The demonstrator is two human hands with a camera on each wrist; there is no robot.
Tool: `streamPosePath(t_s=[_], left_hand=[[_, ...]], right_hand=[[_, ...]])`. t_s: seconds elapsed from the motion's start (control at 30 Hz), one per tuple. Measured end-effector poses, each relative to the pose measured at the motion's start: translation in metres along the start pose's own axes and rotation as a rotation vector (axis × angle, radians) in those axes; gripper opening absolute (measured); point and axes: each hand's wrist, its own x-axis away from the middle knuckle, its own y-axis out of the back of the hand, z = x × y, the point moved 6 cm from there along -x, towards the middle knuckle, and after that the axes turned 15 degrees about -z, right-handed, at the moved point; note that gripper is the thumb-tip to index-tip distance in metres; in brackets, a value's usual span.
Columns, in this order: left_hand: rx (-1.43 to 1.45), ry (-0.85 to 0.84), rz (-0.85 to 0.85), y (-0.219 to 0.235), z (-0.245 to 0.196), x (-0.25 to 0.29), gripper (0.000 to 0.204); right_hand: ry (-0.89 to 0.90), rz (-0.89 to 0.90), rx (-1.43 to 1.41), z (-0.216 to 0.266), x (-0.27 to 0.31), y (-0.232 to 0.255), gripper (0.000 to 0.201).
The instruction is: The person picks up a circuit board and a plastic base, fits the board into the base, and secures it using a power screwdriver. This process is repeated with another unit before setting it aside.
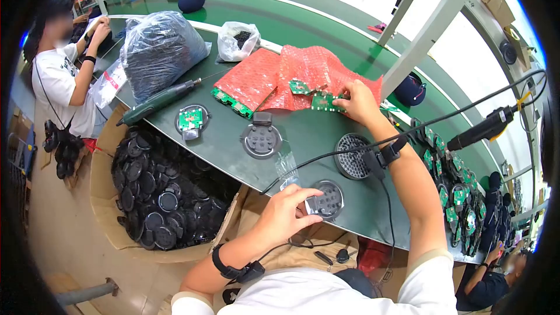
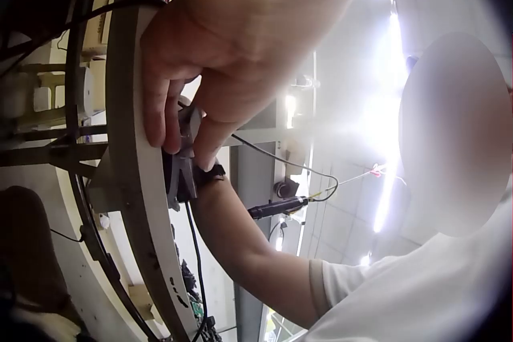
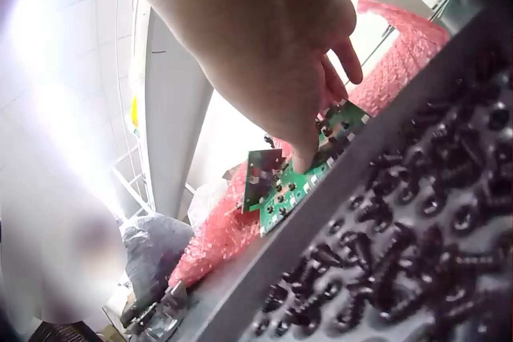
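Note:
At the front edge of the green table, my left hand (image 1: 283, 213) grips a round black plastic housing (image 1: 331, 199) by its small rectangular end, thumb on one side and fingers on the other. Farther out, my right hand (image 1: 359, 102) pinches a green circuit board (image 1: 322, 103) at the edge of red bubble wrap (image 1: 326, 67). Dark components dot the board (image 3: 309, 178) in the right wrist view, where a second board (image 3: 260, 178) stands beside it. Another black housing (image 1: 261, 140) lies mid-table. To its left, a housing carries a green board (image 1: 191, 119).
A round dish of screws (image 1: 353, 156) sits below my right forearm. A green electric screwdriver (image 1: 160, 102) lies at left; a black one (image 1: 481, 128) hangs at right. A carton (image 1: 102, 198) of black housings stands below the table. Assembled boards (image 1: 458, 195) pile up at right.

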Motion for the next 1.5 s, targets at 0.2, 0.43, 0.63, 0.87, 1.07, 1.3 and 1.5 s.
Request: streamPosePath(t_s=[0.2,0.43,0.63,0.87,1.07,1.3,1.5], left_hand=[[-0.060,-0.075,-0.018,-0.002,-0.005,-0.002,0.053],[-0.342,-0.221,-0.091,-0.016,-0.017,0.002,0.052],[-0.556,-0.280,-0.078,-0.039,-0.035,0.010,0.054],[-0.586,-0.425,-0.045,-0.079,-0.048,0.021,0.055],[-0.589,-0.404,-0.087,-0.083,-0.052,0.023,0.052],[-0.521,-0.512,-0.024,-0.106,-0.054,0.025,0.050],[-0.463,-0.525,-0.016,-0.112,-0.062,0.025,0.048]], right_hand=[[-0.160,0.088,-0.253,-0.039,0.002,-0.017,0.030],[-0.198,0.260,-0.052,-0.054,-0.008,-0.040,0.040],[-0.329,0.266,-0.003,-0.037,-0.006,-0.026,0.047],[-0.216,-0.014,-0.459,-0.062,0.005,-0.014,0.027],[-0.501,-0.018,-0.810,-0.050,0.125,0.089,0.023],[-0.735,0.019,-1.004,-0.065,0.244,0.097,0.015],[-0.674,0.037,-1.156,-0.073,0.257,0.062,0.012]])
